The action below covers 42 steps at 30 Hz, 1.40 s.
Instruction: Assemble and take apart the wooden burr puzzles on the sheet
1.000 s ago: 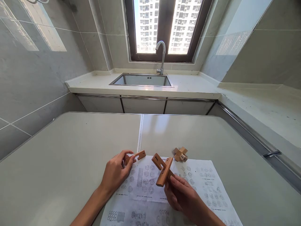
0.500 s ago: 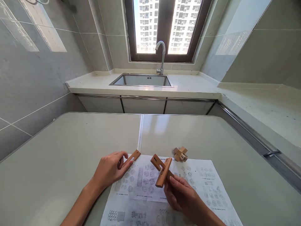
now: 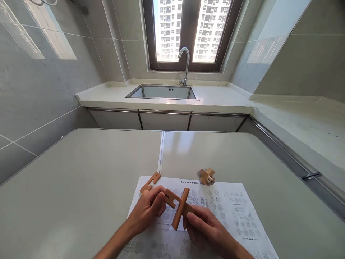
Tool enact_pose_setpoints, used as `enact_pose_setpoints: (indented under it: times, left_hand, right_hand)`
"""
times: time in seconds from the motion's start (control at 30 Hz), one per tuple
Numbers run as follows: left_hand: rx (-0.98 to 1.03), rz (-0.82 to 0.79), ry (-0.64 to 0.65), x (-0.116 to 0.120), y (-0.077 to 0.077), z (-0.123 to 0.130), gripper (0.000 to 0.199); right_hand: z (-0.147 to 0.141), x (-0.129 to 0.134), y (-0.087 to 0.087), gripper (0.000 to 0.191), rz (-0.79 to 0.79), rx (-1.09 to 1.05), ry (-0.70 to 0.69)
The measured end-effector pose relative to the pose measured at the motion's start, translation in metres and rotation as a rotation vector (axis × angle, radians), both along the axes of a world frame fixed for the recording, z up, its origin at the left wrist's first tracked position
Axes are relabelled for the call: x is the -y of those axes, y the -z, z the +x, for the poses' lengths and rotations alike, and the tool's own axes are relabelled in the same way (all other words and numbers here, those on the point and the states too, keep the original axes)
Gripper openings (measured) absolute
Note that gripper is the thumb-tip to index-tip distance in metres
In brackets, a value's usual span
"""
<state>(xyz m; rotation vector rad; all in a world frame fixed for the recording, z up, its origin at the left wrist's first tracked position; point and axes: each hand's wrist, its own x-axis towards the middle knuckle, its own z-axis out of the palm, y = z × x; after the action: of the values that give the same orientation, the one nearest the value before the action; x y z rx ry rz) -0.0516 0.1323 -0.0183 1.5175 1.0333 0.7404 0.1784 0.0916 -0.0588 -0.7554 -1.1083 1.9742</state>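
My left hand (image 3: 149,208) had moved off the loose wooden piece (image 3: 151,181) and over to the notched piece (image 3: 172,198), which had come down a little, along with the bar (image 3: 180,209) across it. My right hand (image 3: 205,223) gripped the notched piece's right end between thumb and fingers, while my left hand's curled fingers pinched its numbered left end. The bar sat tilted across the middle, and I held the pair above the printed paper (image 3: 237,201).

Just beyond my left hand, the loose wooden piece lay slanted at the paper's far left corner, its notch showing. To the right, a small wooden cross block (image 3: 207,176) with numbers on it sat at the paper's far edge. The pale table (image 3: 81,180) stretched out under everything. Past it were the white counter (image 3: 218,95), the sink (image 3: 164,92) set into it, the curved tap (image 3: 186,66) and the dark-framed window (image 3: 186,32), with tall buildings outside.
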Motion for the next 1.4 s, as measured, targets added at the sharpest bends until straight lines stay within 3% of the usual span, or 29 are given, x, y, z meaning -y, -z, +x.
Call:
enact_pose_setpoints:
  times: [0.23,0.3,0.47,0.8,1.2,1.4]
  left_hand:
    - [0.117,-0.194,0.034,0.001,-0.002,0.000,0.054]
    - [0.129,-0.203,0.048,0.001,-0.003,0.000,0.055]
    - [0.115,-0.211,0.075,0.000,-0.002,0.000,0.057]
    - [0.125,-0.220,0.136,-0.001,-0.005,0.000,0.057]
    - [0.090,-0.210,0.099,-0.003,-0.003,0.000,0.060]
    - [0.094,-0.200,0.073,-0.004,0.001,0.001,0.061]
  right_hand:
    - [-0.003,0.002,-0.005,0.043,0.061,0.020,0.014]
    - [-0.002,0.001,-0.006,0.045,0.068,-0.019,0.012]
    - [0.002,-0.003,-0.003,0.069,0.019,-0.101,-0.010]
    - [0.007,-0.002,0.003,0.071,-0.037,-0.173,-0.043]
    - [0.004,0.002,0.006,0.047,-0.093,-0.116,0.072]
    - [-0.006,0.001,-0.018,0.039,-0.155,-0.121,0.271]
